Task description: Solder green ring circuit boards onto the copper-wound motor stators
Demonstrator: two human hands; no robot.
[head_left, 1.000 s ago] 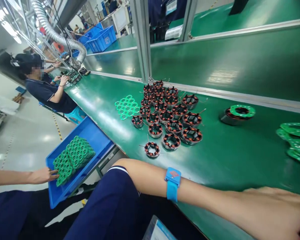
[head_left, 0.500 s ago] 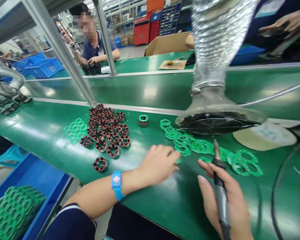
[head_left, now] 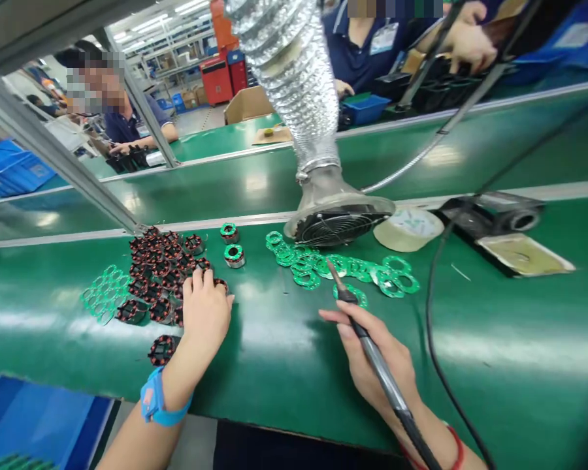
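My left hand (head_left: 206, 313) reaches over the right side of a cluster of copper-wound stators (head_left: 161, 261), its fingers curled down on one at the edge; what they grip is partly hidden. In my right hand (head_left: 382, 352) is a soldering iron (head_left: 372, 356), its tip pointing up and left near the green ring boards (head_left: 318, 262). Two stators topped with green rings (head_left: 234, 254) stand between the cluster and those boards. A sheet of green rings (head_left: 106, 292) lies left of the cluster. One stator (head_left: 163, 350) sits apart, beside my left wrist.
A fume extractor (head_left: 343, 219) on a foil duct hangs over the ring boards. Behind it lie a tape roll (head_left: 408, 228) and a soldering stand with sponge (head_left: 526, 254). A cable (head_left: 434, 339) runs at the right. Two people work across the bench.
The view has swung right. My left hand has moved left from beside the green boards to the stators. A second green-topped stator now shows beside the first. My right hand still holds the iron.
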